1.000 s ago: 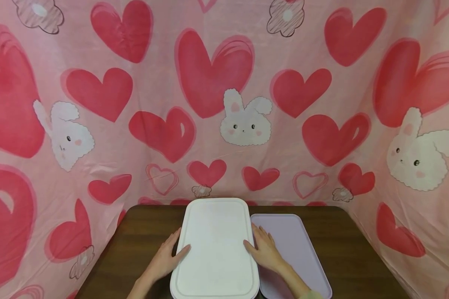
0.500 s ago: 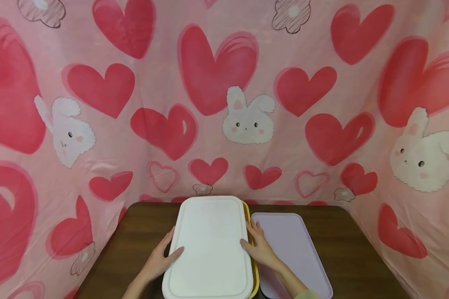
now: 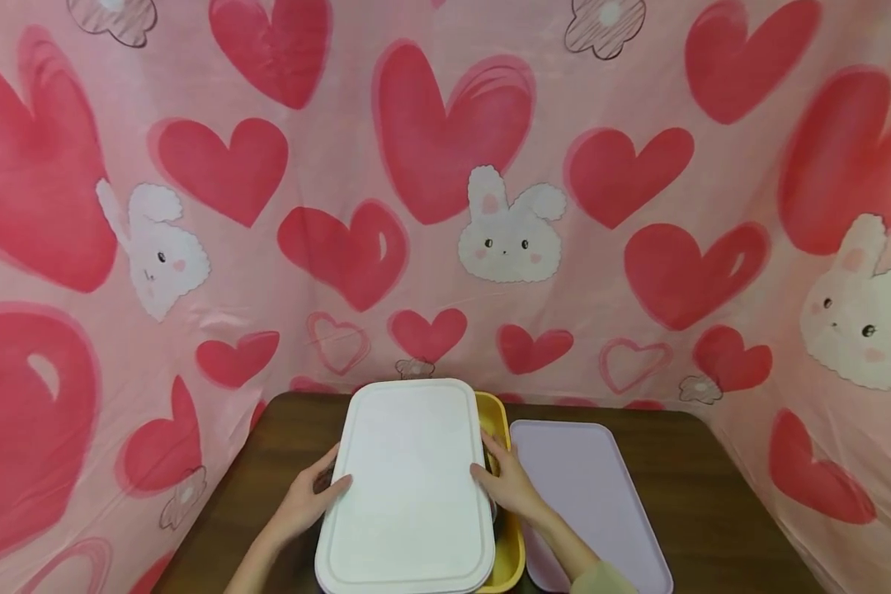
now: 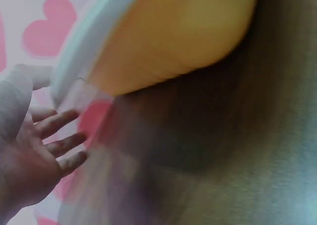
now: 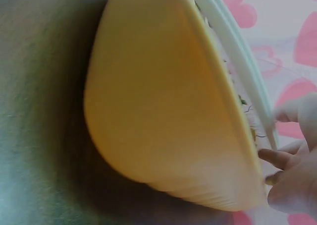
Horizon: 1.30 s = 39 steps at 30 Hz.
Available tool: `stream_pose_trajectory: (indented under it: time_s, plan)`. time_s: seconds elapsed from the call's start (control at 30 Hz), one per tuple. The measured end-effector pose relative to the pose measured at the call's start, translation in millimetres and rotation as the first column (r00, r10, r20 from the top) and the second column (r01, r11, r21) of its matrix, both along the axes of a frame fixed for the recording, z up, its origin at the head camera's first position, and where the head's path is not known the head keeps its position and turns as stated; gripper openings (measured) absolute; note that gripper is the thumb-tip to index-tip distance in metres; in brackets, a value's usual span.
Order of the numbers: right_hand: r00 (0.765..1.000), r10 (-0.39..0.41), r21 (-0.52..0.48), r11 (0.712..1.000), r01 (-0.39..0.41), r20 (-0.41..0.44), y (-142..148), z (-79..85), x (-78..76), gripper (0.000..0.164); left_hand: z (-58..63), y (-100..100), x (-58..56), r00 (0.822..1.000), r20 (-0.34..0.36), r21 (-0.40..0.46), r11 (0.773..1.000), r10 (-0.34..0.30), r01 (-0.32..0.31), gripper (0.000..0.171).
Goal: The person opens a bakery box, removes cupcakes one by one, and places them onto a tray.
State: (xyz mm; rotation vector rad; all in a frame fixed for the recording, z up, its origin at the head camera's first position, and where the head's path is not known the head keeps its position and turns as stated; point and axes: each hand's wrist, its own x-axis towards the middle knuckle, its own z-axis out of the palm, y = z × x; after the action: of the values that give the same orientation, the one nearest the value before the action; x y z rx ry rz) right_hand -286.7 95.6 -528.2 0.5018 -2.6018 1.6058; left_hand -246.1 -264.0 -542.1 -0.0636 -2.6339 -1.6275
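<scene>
A white rectangular lid point(image 3: 408, 487) covers most of a deep yellow storage box point(image 3: 510, 565), sitting shifted to the left so the box's right rim shows. My left hand point(image 3: 304, 499) grips the lid's left edge, thumb on top. At the right edge, my right hand point(image 3: 512, 483) holds the lid the same way, its forearm over the box's side. In the right wrist view the lid point(image 5: 242, 56) stands raised above the rim of the yellow box point(image 5: 153, 101), with small dark and green bits in the gap. Most of the box's inside is hidden.
A flat lilac tray point(image 3: 594, 495) with a raised rim lies right of the box, partly under my right forearm. Everything rests on a dark wooden table point(image 3: 701, 503). A pink cloth point(image 3: 431, 272) with hearts and rabbits hangs behind and at both sides.
The lid, held by both hands, has moved left off the box, uncovering the box's yellow right side. The lilac tray has stayed in place on the table. The head view has shifted slightly.
</scene>
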Motion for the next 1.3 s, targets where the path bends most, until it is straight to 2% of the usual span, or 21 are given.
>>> stream_pose_trajectory:
  time_s: [0.1, 0.2, 0.33, 0.43, 0.57, 0.67, 0.77, 1.03, 1.1, 1.3]
  plan:
    - [0.998, 0.056, -0.027, 0.998, -0.055, 0.008, -1, 3.4, -2.8, 0.064, 5.9, -7, -1.8, 0.998, 0.057, 0.116, 0.993, -0.018, 0.011, 0.067]
    - [0.995, 0.090, -0.065, 0.994, -0.088, 0.035, 0, 7.4, -5.3, 0.062, 10.4, -16, -2.0, 0.987, 0.151, 0.230, 0.973, -0.053, 0.017, 0.067]
    - [0.980, 0.158, -0.187, 0.973, -0.134, 0.118, 2, 14.9, -10.0, 0.061, 14.1, -30, -2.9, 0.963, 0.188, 0.363, 0.925, -0.191, 0.113, 0.072]
    - [0.946, 0.235, -0.302, 0.940, -0.162, 0.225, 1, 21.8, -13.7, 0.064, 18.0, -41, -2.4, 0.950, 0.166, 0.394, 0.901, -0.263, 0.181, 0.074]
    - [0.892, 0.302, -0.380, 0.910, -0.165, 0.336, -9, 28.2, -18.0, 0.068, 25.8, -58, 0.0, 0.944, 0.152, 0.406, 0.889, -0.293, 0.211, 0.074]
    - [0.863, 0.334, -0.411, 0.896, -0.166, 0.379, -24, 28.7, -19.8, 0.068, 31.4, -75, 2.6, 0.937, 0.155, 0.412, 0.883, -0.313, 0.227, 0.072]
    - [0.842, 0.359, -0.442, 0.882, -0.164, 0.403, -42, 27.4, -18.5, 0.068, 34.9, -95, 5.6, 0.931, 0.163, 0.409, 0.881, -0.328, 0.239, 0.071]
    - [0.845, 0.332, -0.459, 0.880, -0.118, 0.419, -98, 28.0, -9.1, 0.067, 38.9, -149, 6.4, 0.923, 0.223, 0.338, 0.913, -0.314, 0.229, 0.071]
    - [0.845, 0.327, -0.461, 0.880, -0.110, 0.423, -111, 27.8, -6.6, 0.067, 38.5, -161, 6.7, 0.922, 0.219, 0.332, 0.913, -0.319, 0.237, 0.071]
    - [0.857, 0.301, -0.453, 0.887, -0.090, 0.419, -144, 27.1, 1.0, 0.066, 35.1, -185, 12.0, 0.925, 0.254, 0.329, 0.924, -0.284, 0.193, 0.073]
